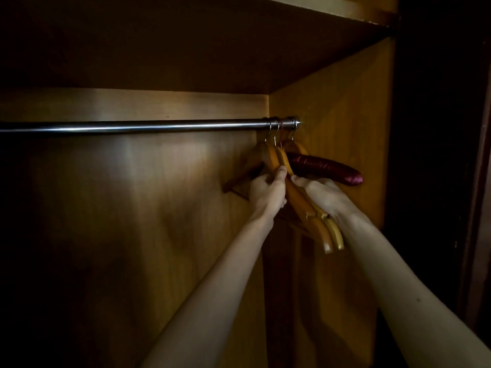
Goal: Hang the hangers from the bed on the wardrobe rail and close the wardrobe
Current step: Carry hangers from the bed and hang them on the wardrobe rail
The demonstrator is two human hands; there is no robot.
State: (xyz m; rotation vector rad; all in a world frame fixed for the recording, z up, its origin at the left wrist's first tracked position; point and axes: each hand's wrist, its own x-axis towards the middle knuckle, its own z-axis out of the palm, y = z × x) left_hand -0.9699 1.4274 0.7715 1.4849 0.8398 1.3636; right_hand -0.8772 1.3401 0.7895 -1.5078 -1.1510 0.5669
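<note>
Dim amber light fills an open wooden wardrobe (332, 107), its back panel glowing where a beam falls just under the shelf (318, 11). Across the compartment runs a chrome rail (132, 126), ending at the right side wall. Several hangers crowd that far right end, their wire hooks (276, 131) looped over the bar close to the wall. Two or three are pale wood (305, 208), slanting down toward the camera so that their near tips overlap; one more is padded in dark red satin (326, 167) and sticks out to the right behind them, almost touching the side wall.

Both bare arms reach up from the lower edge. At left, the left hand (267, 193) curls round the upper arm of the wooden hangers, thumb laid on the top edge and fingers tucked behind. At right, the right hand (326, 197) lies against the other side of the same bundle, fingers bent under it; whether they grip the wood or merely steady it cannot be told. At far right a dark door edge (475, 181) stands open.
</note>
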